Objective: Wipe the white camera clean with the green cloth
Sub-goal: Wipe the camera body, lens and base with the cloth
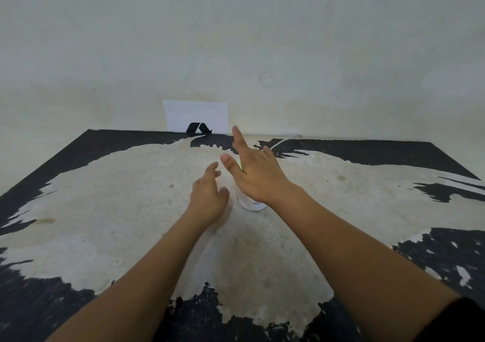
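The white camera (252,204) stands on the worn table, and only its round base shows below my right hand. My right hand (253,173) hovers over it with fingers spread and holds nothing. A thin sliver of the green cloth (240,165) shows at the thumb side of that hand; the rest is hidden behind it. My left hand (208,200) is just left of the camera, fingers loosely curled and apart, empty. A white cable (282,141) runs from behind my right hand toward the wall.
The table (131,197) is black with a large worn pale patch. A white paper sign (195,116) with a black logo leans on the wall at the table's far edge. The wall is close behind.
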